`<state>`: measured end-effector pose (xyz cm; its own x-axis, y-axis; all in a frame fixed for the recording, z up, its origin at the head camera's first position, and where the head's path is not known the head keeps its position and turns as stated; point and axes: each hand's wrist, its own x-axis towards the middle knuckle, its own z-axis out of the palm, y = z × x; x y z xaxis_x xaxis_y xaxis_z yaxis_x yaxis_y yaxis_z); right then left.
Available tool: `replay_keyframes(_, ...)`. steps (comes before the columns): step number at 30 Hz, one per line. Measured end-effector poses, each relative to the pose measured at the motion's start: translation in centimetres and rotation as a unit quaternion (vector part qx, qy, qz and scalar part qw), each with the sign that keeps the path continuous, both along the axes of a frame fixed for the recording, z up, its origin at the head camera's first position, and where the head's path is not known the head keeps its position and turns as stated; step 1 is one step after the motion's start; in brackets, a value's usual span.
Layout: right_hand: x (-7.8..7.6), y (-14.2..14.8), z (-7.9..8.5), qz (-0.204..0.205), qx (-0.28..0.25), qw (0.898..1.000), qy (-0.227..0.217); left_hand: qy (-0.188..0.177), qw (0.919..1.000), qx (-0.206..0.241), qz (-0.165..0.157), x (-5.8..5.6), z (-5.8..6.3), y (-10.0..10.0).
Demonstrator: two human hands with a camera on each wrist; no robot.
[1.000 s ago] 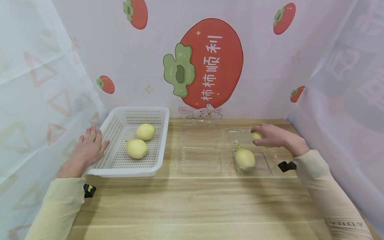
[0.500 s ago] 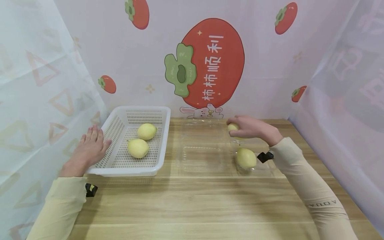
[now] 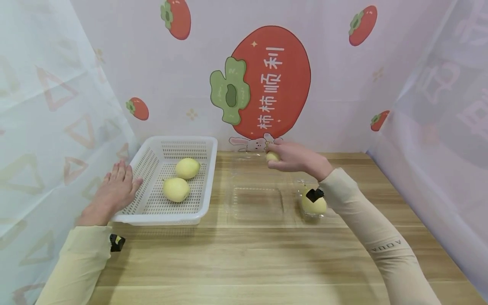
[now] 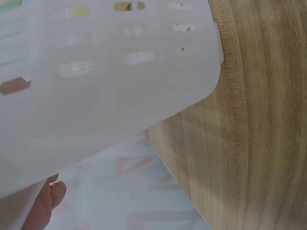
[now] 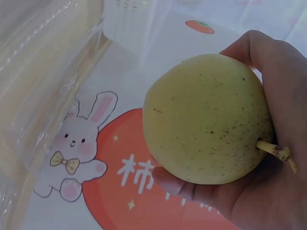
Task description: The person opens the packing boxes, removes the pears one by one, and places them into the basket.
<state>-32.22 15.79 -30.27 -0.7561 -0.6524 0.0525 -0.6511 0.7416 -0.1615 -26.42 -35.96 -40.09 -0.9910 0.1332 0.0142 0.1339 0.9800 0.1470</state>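
My right hand (image 3: 295,159) grips a pale yellow pear (image 5: 206,120) with a short brown stem, above the back of a clear plastic clamshell box (image 3: 257,203). In the head view the hand covers most of that pear. Another pear (image 3: 314,204) sits in a second clear box at the right, partly hidden by my right wrist. My left hand (image 3: 116,190) lies with straight fingers along the left side of a white perforated basket (image 3: 208,182). Inside the basket are two pears, one nearer (image 3: 176,189) and one farther (image 3: 187,168). The left wrist view shows the basket wall (image 4: 105,105) and some fingers (image 4: 43,206).
A wooden table (image 3: 228,258) carries the basket and boxes. Behind it stands a white backdrop with a large printed persimmon (image 3: 282,84) and a rabbit. Pale sheets (image 3: 57,127) hang at the left and right sides.
My right hand has carried the pear leftward from over the right-hand box to behind the middle box. My left hand and the basket with its two pears stay in place.
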Motion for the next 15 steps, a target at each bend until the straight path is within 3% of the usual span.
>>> replay_keyframes(15, -0.9, -6.9, 0.4, 0.049, 0.014, 0.999, 0.004, 0.003, 0.9999, -0.01, -0.006, 0.2, 0.1, -0.1)
